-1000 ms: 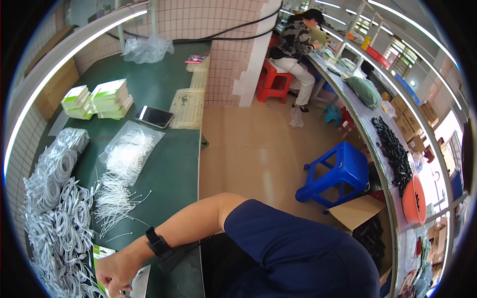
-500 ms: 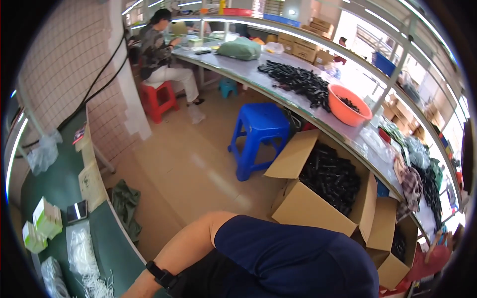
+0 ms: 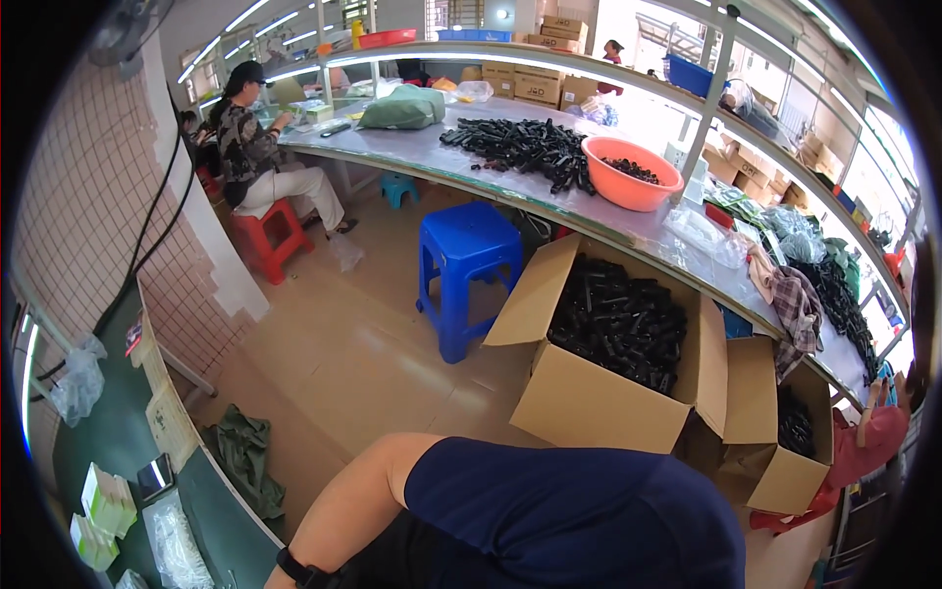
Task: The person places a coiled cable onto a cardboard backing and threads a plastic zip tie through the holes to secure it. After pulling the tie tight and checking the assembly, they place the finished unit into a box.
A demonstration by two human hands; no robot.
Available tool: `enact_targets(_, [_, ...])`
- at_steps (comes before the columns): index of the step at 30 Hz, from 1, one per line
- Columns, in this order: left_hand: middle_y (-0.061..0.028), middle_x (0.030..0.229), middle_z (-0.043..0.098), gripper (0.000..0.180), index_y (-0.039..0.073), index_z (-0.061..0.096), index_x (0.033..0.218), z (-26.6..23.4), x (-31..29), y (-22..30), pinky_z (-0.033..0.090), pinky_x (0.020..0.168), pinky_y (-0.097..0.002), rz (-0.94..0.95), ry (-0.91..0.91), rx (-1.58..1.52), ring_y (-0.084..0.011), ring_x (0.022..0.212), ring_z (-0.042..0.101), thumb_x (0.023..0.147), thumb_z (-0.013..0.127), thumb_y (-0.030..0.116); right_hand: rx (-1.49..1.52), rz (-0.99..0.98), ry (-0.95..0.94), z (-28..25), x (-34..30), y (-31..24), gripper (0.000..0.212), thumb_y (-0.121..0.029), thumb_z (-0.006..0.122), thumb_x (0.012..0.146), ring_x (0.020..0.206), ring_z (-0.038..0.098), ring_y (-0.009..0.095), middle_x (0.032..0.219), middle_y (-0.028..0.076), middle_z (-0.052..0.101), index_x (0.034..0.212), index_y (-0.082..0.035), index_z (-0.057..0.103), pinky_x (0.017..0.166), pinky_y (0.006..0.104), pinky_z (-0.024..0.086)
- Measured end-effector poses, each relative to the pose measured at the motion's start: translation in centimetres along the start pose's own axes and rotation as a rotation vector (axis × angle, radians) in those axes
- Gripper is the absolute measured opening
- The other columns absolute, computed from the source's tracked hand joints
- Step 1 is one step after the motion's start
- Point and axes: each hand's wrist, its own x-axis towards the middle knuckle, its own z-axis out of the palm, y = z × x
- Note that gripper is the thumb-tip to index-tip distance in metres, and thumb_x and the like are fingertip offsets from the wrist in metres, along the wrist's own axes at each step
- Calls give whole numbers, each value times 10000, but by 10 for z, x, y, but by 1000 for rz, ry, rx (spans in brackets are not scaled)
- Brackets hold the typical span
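One of my arms (image 3: 358, 501), in a short dark blue sleeve (image 3: 559, 506), bends at the elbow along the lower edge. A black wristband (image 3: 302, 567) sits at its wrist, and the hand beyond is cut off by the picture's edge. Neither of my hands shows. Nearest to that wrist is a green-topped bench (image 3: 221, 501) on the left. On it lie a clear bag of white strands (image 3: 179, 545), a dark phone (image 3: 155, 476) and stacks of green-and-white small boxes (image 3: 106, 506).
A blue stool (image 3: 469, 255) stands on the tiled floor. Cardboard boxes (image 3: 599, 402) of black parts (image 3: 618, 324) sit beside a long table holding a black heap (image 3: 520, 142) and an orange basin (image 3: 628, 196). One person (image 3: 260, 157) sits far left; another (image 3: 868, 447) is at right.
The view has turned, so the room sits further left and more shows at right. My wrist has slipped lower, nearer the edge. Less of the white strands is visible.
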Motion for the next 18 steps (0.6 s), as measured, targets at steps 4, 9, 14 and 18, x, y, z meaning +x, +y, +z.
enact_targets(4, [-72, 1002, 636, 198, 56, 620, 1087, -2, 5, 17, 489, 801, -375, -146, -10, -596, -230, 907, 609, 924, 622, 169, 64, 86, 83, -18, 5, 4, 399, -320, 649, 988, 614, 529, 222, 697, 101, 571, 709, -39, 601, 620, 423, 436])
enact_targets(9, [-104, 1062, 638, 229, -12, 590, 1148, -9, 9, 25, 500, 859, -351, -349, -28, -1329, -216, 949, 606, 943, 629, 83, 2, 91, 297, -28, 6, 0, 354, -350, 668, 979, 666, 574, 226, 751, 101, 604, 808, -43, 628, 635, 419, 460])
enact_targets(14, [-166, 1025, 620, 447, 15, 402, 1250, 52, -6, -65, 494, 715, -348, -607, 83, -1620, -229, 843, 592, 877, 647, -14, -74, 68, 364, -34, -7, -6, 304, -370, 680, 969, 782, 638, 252, 853, 128, 663, 936, -69, 674, 701, 409, 505])
enact_targets(18, [-127, 930, 693, 269, -25, 656, 1073, 10, -4, -19, 527, 692, -409, -910, 322, -1349, -265, 768, 648, 964, 617, 218, -42, 192, 249, -13, 1, -3, 407, -433, 749, 907, 887, 675, 300, 950, 149, 708, 1091, -77, 678, 760, 421, 528])
